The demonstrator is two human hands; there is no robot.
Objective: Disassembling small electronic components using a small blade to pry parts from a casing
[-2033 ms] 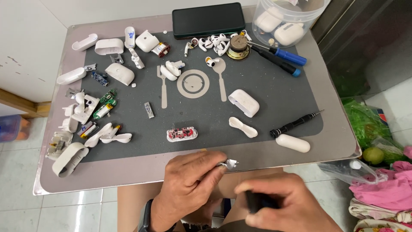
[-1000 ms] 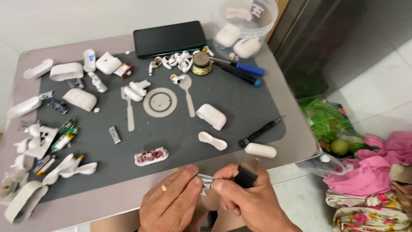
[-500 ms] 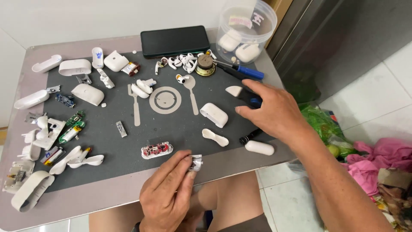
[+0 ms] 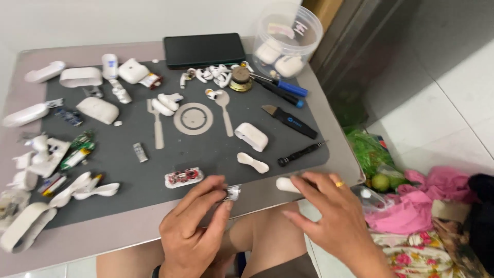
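My left hand (image 4: 193,226) is at the table's near edge and pinches a small white and metal part (image 4: 232,192) between thumb and fingers. My right hand (image 4: 334,213), with a ring on one finger, lies spread to the right, its fingertips touching a white oblong shell piece (image 4: 284,184) at the edge of the dark grey mat (image 4: 206,154). A small red circuit board (image 4: 181,176) lies just beyond my left hand. A black pry knife (image 4: 290,121) rests on the mat's right side.
The mat holds several white earbud case shells, earbuds (image 4: 213,76), a black screwdriver (image 4: 301,153), a blue-handled screwdriver (image 4: 283,86) and a round coil (image 4: 193,118). A black phone (image 4: 204,50) and a clear tub (image 4: 288,38) stand at the back. Bags and cloth lie on the floor to the right.
My right hand left the black pry knife on the right of the mat and came back to the near edge by the white shell piece. My left hand kept hold of the small part.
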